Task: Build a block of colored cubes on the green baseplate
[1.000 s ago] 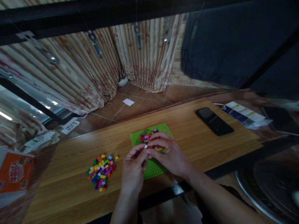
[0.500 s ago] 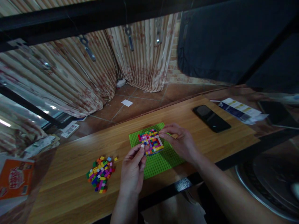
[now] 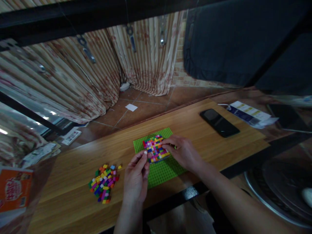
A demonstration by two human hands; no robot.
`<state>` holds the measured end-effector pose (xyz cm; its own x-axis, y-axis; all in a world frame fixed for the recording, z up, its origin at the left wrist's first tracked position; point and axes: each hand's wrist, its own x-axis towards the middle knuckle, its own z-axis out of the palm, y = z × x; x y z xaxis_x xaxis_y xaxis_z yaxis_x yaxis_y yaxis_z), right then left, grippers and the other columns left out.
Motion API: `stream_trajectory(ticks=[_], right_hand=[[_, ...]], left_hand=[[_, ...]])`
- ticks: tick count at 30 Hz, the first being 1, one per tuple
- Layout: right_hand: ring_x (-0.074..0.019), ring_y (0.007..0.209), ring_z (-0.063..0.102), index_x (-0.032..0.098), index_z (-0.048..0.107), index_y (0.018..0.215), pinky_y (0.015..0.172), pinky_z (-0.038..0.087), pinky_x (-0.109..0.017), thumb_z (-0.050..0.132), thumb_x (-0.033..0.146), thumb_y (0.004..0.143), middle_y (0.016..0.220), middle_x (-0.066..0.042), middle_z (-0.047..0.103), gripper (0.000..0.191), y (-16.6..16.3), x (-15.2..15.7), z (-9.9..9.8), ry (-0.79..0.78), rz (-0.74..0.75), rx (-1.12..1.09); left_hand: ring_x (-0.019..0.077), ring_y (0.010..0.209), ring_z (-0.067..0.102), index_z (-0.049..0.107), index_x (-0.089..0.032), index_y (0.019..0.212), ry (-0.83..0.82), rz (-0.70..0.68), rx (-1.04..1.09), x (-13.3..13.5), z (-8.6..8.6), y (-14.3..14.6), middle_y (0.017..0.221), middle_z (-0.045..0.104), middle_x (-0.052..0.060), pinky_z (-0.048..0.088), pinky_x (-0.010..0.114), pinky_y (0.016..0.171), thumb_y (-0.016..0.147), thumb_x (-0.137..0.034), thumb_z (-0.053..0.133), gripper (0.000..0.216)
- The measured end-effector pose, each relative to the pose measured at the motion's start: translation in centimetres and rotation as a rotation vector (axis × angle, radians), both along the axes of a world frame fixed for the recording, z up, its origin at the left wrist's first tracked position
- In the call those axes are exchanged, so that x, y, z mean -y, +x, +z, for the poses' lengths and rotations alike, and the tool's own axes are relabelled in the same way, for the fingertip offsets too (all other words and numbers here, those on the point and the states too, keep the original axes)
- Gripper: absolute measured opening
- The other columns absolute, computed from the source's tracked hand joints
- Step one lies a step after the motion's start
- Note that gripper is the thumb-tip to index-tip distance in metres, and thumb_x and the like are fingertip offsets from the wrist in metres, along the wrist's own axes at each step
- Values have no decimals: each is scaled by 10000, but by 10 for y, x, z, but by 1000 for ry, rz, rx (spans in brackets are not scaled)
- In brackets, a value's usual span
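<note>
My left hand point(image 3: 136, 174) pinches a small white toy brick point(image 3: 145, 152) between thumb and fingertips, just off the near left side of a many-coloured block of small bricks point(image 3: 156, 149). That block stands on a green studded baseplate point(image 3: 162, 174). My right hand point(image 3: 181, 151) is closed, its fingertips at the block's right side. Those fingers cover part of the block, and whatever they hold is hidden. On the table to the left lies a loose pile of coloured toy bricks point(image 3: 103, 183).
A black phone point(image 3: 219, 122) lies on the wooden table point(image 3: 68, 182), right of the baseplate. Beyond it is a printed paper packet point(image 3: 251, 113). An orange box point(image 3: 14, 188) stands at the far left. Curtains point(image 3: 146, 58) hang behind the table.
My right hand has moved slightly left and down, onto the block's right side, covering a white strip seen there before. My left hand still pinches the white brick. The view has shifted a little.
</note>
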<state>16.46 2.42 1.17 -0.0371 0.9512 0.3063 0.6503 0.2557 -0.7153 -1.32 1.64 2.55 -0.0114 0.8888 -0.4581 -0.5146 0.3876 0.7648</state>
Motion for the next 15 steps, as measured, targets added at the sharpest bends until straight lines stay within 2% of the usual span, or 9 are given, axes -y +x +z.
stream_trajectory(ticks=[8, 15], right_hand=[[-165, 766, 671, 219, 732, 856, 725, 488, -283, 652, 143, 853, 832, -22, 734, 110, -6, 0, 0, -8, -75, 3], [-157, 699, 681, 214, 738, 900, 669, 494, -274, 614, 159, 836, 825, -21, 758, 149, -2, 0, 3, -74, -139, -158]], left_hand=[[-2, 468, 443, 696, -102, 857, -10, 3, 13, 0, 2, 1, 743, 707, 43, 258, 97, 388, 503, -191, 883, 410], [-4, 468, 451, 703, -96, 855, -10, -5, 12, 0, 2, 1, 743, 710, 46, 279, 93, 395, 502, -190, 882, 407]])
